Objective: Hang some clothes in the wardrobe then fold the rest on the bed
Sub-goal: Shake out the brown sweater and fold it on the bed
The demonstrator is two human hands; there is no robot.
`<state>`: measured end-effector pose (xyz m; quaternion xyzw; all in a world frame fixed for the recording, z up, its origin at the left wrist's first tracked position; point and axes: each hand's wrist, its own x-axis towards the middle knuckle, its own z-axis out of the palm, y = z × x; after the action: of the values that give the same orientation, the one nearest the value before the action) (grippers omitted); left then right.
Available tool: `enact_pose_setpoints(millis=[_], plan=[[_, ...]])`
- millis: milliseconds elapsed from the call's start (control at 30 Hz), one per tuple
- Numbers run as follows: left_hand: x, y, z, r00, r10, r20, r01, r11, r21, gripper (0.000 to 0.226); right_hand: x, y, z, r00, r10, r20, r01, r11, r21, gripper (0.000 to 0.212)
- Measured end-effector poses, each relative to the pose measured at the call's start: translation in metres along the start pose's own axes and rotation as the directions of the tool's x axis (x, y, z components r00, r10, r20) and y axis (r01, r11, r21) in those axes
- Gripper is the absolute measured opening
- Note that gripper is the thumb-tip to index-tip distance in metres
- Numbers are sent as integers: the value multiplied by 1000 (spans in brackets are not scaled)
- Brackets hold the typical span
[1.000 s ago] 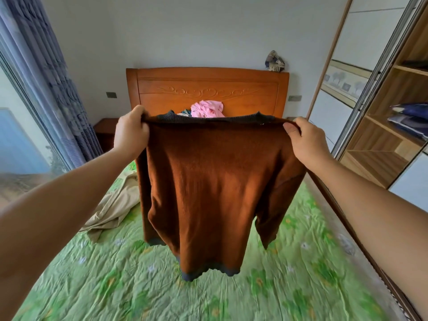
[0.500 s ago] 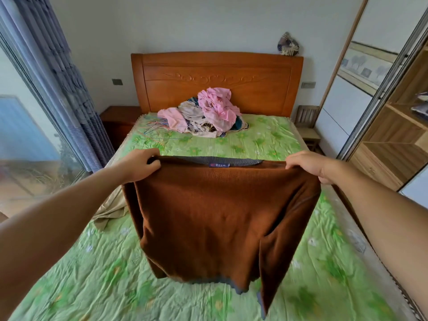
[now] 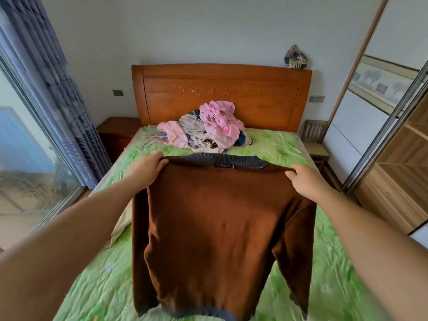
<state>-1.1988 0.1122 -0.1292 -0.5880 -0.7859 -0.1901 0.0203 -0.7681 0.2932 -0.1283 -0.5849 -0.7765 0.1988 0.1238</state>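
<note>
Gripping one brown knit sweater point(image 3: 220, 216) by both shoulders, spread wide and slanting over the middle of the bed point(image 3: 289, 144), grey collar toward the headboard point(image 3: 220, 89), hem and sleeves hanging toward the foot edge; impossible to tell whether the hem touches the green sheet. At the left shoulder, left hand point(image 3: 146, 170) with fingers point(image 3: 159, 159) curled over the seam and clamped on the knit; at the right shoulder, right hand point(image 3: 305, 181) with fingers point(image 3: 292, 173) pinched together on the fabric. Likely set for laying flat and folding. Risks from here: trapping a dangling sleeve under the body on the way down, through lowering too fast; dropping the hem past the foot edge, through setting down too near, and so dragging the whole knit off the bed; skewing the lay, through letting go with one hand first. Just beside the sweater, at the bed's left edge, one beige garment point(image 3: 120, 228), close enough to get caught underneath. Against the headboard, one heap of clothes point(image 3: 208, 128), pink on top, too tangled for counting pieces. Counted otherwise: two hands, one bed, one wardrobe point(image 3: 398, 186) with open wooden shelves beyond the right edge.
</note>
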Motion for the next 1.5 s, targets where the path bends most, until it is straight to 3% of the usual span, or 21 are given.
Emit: enact_pose_setpoints(millis=[100, 233, 333, 433, 500, 633, 733, 833, 967, 1100, 1300, 1500], plan=[[59, 15, -42, 992, 21, -121, -21, 1000, 0, 24, 43, -33, -46, 966, -153, -207, 134, 986, -103, 40], [113, 33, -107, 960, 36, -279, -47, 998, -36, 23, 72, -75, -119, 831, -339, -441, 251, 936, -246, 29], [121, 43, -133, 939, 66, -337, -95, 993, -69, 21, 69, -89, -148, 741, -426, -518, 329, 904, -274, 20], [101, 51, -130, 949, 95, -300, -126, 988, -86, 20, 47, -89, -143, 687, -499, -528, 385, 867, -318, 18], [77, 48, -112, 975, 92, -203, -116, 987, -114, 18, 31, -78, -123, 704, -529, -473, 428, 848, -311, 16], [15, 30, -41, 995, 104, -3, -104, 992, -68, 11, 2, -36, -44, 824, -520, -223, 448, 840, -305, 20], [-42, 14, 32, 966, 121, 230, -125, 992, 5, 17, -23, 7, 42, 912, -409, 20, 393, 862, -320, 29], [-102, -4, 112, 920, 93, 382, -124, 991, 58, 12, -55, 53, 129, 928, -310, 206, 363, 878, -314, 17], [-191, -21, 217, 827, 43, 560, -143, 980, 136, 20, -112, 113, 240, 856, -220, 467, 414, 834, -366, 28], [-268, -25, 305, 717, 54, 695, -251, 950, 185, 22, -170, 160, 337, 760, -258, 596, 562, 721, -405, 30], [-340, -29, 390, 590, 112, 799, -429, 882, 193, 29, -216, 202, 426, 650, -240, 721, 673, 622, -400, 32], [-363, -45, 437, 468, 37, 883, -497, 837, 228, 27, -228, 237, 474, 586, -211, 782, 696, 625, -353, 39]])
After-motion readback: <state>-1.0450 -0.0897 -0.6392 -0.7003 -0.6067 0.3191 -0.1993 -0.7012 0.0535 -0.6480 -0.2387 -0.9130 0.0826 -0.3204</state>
